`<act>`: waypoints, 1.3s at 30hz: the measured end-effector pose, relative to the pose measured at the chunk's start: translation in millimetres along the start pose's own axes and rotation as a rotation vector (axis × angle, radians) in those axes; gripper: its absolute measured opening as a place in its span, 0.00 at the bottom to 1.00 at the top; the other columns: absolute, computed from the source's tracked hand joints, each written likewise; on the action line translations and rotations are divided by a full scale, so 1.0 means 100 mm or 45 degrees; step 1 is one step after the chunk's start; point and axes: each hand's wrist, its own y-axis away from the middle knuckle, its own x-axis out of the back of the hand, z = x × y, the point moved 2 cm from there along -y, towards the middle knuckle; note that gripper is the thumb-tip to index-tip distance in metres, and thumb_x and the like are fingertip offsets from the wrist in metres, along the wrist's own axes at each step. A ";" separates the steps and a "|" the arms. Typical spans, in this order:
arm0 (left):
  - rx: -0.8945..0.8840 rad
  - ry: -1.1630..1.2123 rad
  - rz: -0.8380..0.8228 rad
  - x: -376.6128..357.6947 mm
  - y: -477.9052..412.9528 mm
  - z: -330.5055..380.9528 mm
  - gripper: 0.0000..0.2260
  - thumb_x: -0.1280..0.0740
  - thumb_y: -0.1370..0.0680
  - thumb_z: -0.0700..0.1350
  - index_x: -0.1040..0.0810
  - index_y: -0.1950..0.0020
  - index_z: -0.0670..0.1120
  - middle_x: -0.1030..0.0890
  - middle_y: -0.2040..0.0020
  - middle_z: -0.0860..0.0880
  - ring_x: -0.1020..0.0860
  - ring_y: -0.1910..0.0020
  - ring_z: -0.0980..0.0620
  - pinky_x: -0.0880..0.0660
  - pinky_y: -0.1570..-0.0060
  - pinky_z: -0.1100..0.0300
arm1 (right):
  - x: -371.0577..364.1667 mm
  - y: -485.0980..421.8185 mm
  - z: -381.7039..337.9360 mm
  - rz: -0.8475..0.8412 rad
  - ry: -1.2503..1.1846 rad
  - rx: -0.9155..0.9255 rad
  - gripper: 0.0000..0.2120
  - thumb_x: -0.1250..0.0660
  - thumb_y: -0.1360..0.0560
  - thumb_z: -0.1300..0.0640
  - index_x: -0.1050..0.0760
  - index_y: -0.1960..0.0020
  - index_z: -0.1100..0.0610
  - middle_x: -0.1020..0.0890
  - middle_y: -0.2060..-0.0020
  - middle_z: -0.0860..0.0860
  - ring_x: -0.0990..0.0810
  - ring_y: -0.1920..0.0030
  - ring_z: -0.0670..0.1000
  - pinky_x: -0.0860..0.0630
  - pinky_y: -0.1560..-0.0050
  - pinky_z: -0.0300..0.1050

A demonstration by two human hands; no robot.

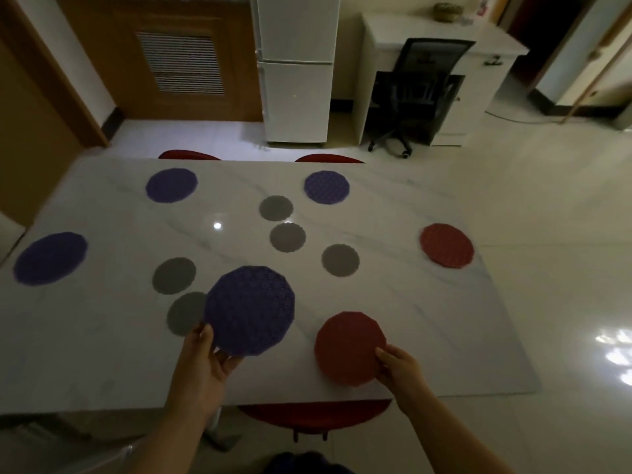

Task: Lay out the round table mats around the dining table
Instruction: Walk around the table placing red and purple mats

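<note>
Head view: a person's left hand (208,354) pinches the near edge of a purple mat (249,309), which overlaps a grey mat (186,314). The right hand (398,366) pinches the near rim of a red mat (349,347) lying by the front edge of the marble table (410,302). More purple, red and grey mats dot the tabletop. A white fridge (295,70) and a desk (427,32) stand beyond.

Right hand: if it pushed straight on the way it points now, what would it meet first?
Probably the rightmost grey mat, beyond the near red mat that the right hand pinches: its line runs forward and slightly left over bare table. With one view, that is approximate.
</note>
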 end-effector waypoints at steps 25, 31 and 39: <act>-0.084 -0.039 -0.015 0.18 0.01 0.04 0.09 0.42 0.19 0.47 0.24 0.42 0.53 0.21 0.42 0.48 0.16 0.54 0.51 0.18 0.64 0.57 | -0.28 -0.12 0.01 0.201 1.138 0.265 0.13 0.34 0.26 0.61 0.24 0.43 0.60 0.19 0.55 0.52 0.26 0.65 0.44 0.31 0.69 0.37; -0.110 -0.058 -0.021 0.17 0.04 0.05 0.10 0.43 0.18 0.47 0.25 0.42 0.54 0.22 0.41 0.47 0.16 0.54 0.51 0.18 0.64 0.57 | -0.36 0.00 -0.13 0.219 1.244 0.396 0.23 0.38 0.24 0.58 0.35 0.30 0.55 0.31 0.34 0.54 0.24 0.43 0.54 0.29 0.54 0.41; -0.181 -0.038 0.031 0.22 0.11 0.19 0.11 0.39 0.21 0.51 0.25 0.40 0.56 0.20 0.40 0.49 0.17 0.50 0.50 0.19 0.61 0.56 | -1.45 0.53 -0.68 -0.446 0.586 0.525 0.17 0.41 0.21 0.51 0.30 0.34 0.53 0.21 0.42 0.50 0.21 0.45 0.49 0.24 0.46 0.43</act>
